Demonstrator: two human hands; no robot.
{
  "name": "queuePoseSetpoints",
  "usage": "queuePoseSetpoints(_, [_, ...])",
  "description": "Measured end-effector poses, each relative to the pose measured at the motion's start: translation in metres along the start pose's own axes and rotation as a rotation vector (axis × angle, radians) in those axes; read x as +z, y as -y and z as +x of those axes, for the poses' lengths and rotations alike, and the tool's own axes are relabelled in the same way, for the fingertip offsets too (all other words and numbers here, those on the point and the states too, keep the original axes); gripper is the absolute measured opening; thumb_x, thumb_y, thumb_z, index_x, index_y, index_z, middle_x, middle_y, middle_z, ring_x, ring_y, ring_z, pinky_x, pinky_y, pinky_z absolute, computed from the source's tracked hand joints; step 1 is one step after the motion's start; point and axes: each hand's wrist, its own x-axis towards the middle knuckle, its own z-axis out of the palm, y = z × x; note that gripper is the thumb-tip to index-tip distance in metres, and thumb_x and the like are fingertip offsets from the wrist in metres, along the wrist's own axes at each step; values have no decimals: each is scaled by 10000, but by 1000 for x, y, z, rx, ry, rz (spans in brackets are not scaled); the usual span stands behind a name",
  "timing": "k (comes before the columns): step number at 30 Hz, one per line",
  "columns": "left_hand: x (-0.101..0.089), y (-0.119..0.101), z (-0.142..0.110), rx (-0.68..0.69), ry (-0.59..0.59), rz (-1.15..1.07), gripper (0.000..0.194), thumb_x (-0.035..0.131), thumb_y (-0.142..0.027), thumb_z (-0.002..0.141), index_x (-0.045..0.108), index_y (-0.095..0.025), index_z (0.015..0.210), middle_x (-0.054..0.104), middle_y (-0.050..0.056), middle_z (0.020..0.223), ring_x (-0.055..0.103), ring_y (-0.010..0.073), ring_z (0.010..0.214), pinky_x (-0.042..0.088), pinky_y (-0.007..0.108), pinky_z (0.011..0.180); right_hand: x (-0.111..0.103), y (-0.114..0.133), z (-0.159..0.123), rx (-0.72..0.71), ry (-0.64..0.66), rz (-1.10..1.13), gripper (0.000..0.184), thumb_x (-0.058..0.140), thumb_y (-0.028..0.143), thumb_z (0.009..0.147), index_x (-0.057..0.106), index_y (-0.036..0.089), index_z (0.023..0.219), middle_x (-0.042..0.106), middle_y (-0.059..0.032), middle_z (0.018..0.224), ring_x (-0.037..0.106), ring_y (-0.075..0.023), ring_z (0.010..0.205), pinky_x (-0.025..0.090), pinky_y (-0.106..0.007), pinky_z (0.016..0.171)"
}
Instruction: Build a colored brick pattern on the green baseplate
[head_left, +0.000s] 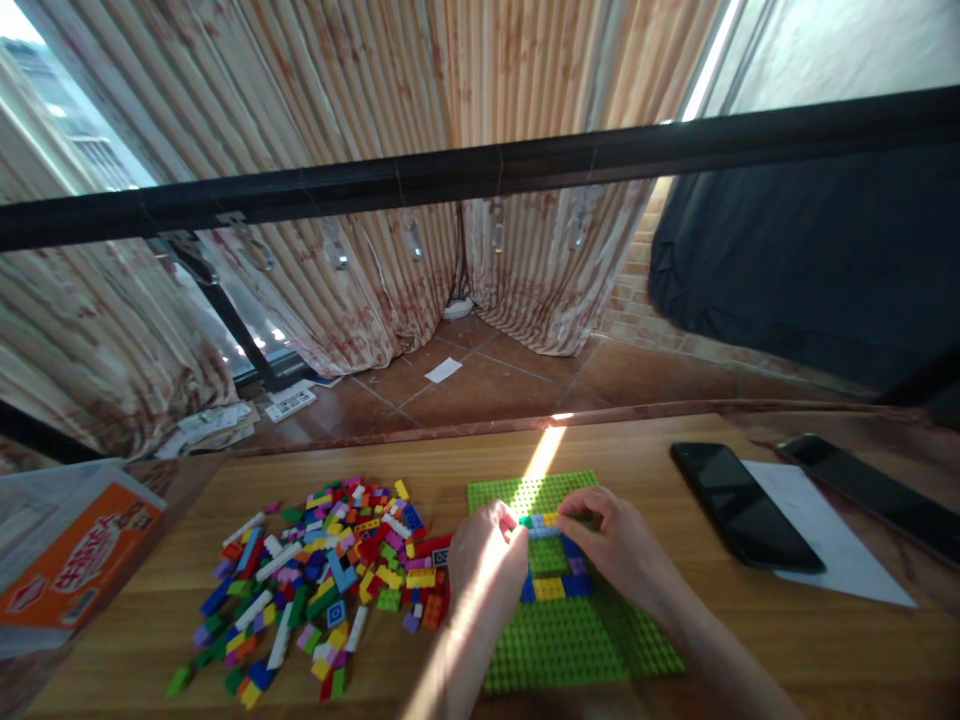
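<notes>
A green studded baseplate point(555, 645) lies on the wooden table, with toy bricks forming a hollow rectangle on it. Its near side is a row of blue and yellow bricks point(551, 589); a purple brick point(576, 566) sits on the right side. Along the far side runs a row of green, light blue and yellow bricks point(538, 524). My left hand point(489, 550) is closed at that row's left end, its fingertips pinching something mostly hidden. With thumb and forefinger, my right hand point(611, 530) grips the yellow brick point(551, 519) at the right end.
A heap of loose multicoloured bricks point(337, 560) spreads left of the baseplate. At the far left stands a clear plastic box point(60, 550) with an orange label. On the right lie a black phone point(746, 505), white paper point(840, 560) and another dark device point(877, 490).
</notes>
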Motion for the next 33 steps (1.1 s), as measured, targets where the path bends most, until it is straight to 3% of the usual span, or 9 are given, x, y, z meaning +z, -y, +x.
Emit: queuePoseSetpoints(33, [1, -5, 7, -95, 5, -10, 62, 606, -248, 680, 623, -194, 652, 652, 22, 644, 568, 170, 603, 276, 241, 514, 8, 9, 4, 87, -61, -23, 85, 592, 210, 636, 673, 192, 621, 672, -41, 737, 620, -194, 709, 450, -284, 649])
